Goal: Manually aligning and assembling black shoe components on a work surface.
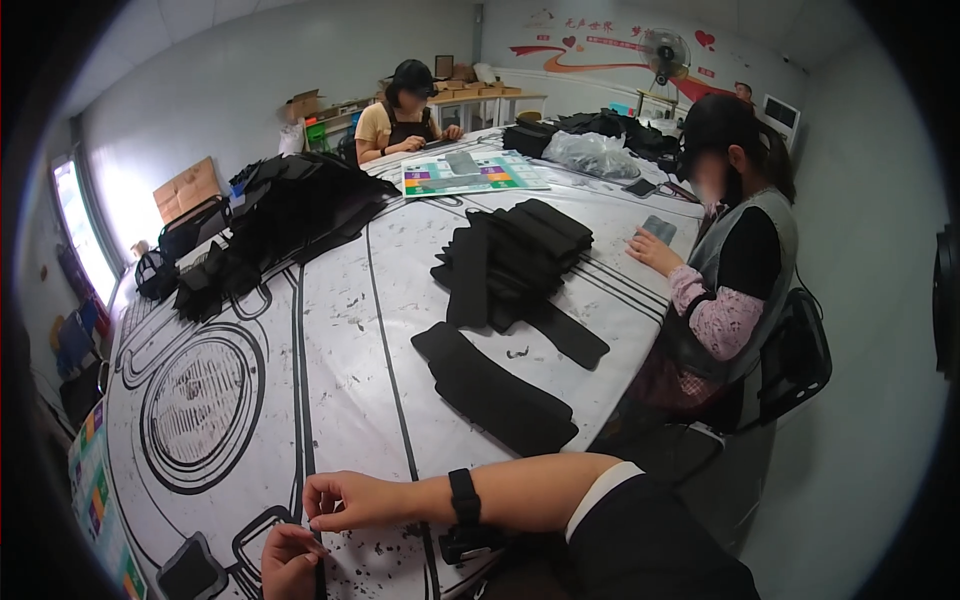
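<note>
At the near edge of the white table [340, 390], my two hands are close together. My right hand [345, 500] reaches in from the right with its fingers curled and the thumb pressed to the fingertips. My left hand [290, 562], low in the picture, is also closed, its fingers curled toward the right. Whatever they pinch, if anything, is too small to make out against the dark printed lines. Small black scraps [378, 562] lie beside them. Beyond my right forearm is a neat stack of curved black fabric pieces [495, 388], with a larger loose pile of black pieces [510, 255] behind it.
A big black heap [290, 210] covers the far left of the table. A person [740, 240] sits at the right edge, holding a grey flat piece [659, 229]. Another person [405, 120] sits at the far side near a colourful board [530, 172]. Clear plastic bags [592, 155] lie farther back.
</note>
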{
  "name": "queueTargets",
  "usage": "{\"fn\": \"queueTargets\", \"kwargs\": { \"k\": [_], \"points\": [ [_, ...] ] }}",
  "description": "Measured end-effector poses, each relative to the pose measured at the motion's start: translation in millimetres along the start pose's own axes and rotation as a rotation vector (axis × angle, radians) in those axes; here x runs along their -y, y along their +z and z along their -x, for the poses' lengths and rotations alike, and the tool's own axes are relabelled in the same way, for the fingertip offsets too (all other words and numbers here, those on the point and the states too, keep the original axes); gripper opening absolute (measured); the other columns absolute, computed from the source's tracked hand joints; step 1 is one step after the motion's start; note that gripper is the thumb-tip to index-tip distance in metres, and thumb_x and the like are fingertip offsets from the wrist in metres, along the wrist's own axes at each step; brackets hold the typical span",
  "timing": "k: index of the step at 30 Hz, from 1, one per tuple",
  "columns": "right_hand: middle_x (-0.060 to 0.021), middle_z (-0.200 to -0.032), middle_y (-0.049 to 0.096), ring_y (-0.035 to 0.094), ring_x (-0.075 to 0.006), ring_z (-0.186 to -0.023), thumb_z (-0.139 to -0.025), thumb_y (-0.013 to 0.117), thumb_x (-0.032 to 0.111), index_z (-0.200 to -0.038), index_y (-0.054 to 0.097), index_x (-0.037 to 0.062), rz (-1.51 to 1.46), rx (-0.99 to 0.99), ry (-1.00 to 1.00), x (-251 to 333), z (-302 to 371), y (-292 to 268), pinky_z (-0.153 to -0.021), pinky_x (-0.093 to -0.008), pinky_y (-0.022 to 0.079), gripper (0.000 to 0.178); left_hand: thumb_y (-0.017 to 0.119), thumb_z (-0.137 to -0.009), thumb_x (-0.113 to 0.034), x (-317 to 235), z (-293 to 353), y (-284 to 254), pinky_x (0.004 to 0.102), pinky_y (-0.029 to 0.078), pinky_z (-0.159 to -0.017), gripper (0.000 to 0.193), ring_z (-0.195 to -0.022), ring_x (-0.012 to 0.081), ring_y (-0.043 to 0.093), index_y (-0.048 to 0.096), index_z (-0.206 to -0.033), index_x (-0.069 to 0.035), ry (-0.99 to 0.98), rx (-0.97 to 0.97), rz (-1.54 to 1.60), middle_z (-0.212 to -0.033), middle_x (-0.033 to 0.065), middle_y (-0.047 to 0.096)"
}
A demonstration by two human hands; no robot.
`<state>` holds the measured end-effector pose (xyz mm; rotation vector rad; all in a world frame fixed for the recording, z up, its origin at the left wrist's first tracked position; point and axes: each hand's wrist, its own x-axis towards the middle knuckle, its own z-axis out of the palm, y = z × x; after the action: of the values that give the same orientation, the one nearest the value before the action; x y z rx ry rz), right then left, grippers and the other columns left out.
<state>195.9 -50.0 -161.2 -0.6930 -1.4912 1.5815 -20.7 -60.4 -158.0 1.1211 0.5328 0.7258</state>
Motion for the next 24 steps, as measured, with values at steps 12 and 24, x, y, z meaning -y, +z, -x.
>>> {"fn": "queueTargets", "kwargs": {
  "k": [12, 24],
  "points": [
    [-0.0081, -0.08, 0.059, 0.058, -0.0148, -0.074, -0.079, 0.056, 0.004, -0.085, 0.054, 0.0015, 0.381, -0.206, -0.143, 12, 5, -3, -0.065, -0.0264, 0.047, 0.007, 0.061, -0.067, -0.003, -11, -2, 25, 0.0385, 0.036, -0.1, 0.087, -0.111, 0.0247, 0.051, 0.019, -0.143, -0.01, 0.016, -0.061, -0.08, -0.133, 0.0174, 0.043],
    [-0.006, -0.084, 0.062, 0.059, -0.0153, -0.08, -0.079, 0.064, 0.013, -0.087, 0.056, 0.002, 0.26, -0.171, 0.004, 8, 5, -3, -0.071, -0.0259, 0.048, 0.016, 0.055, -0.083, -0.006, -7, 11, 35, 0.0368, 0.035, -0.099, 0.069, -0.119, 0.0257, 0.043, 0.019, -0.142, -0.002, 0.121, 0.189, -0.504, -0.143, 0.0128, 0.027]
  ]
}}
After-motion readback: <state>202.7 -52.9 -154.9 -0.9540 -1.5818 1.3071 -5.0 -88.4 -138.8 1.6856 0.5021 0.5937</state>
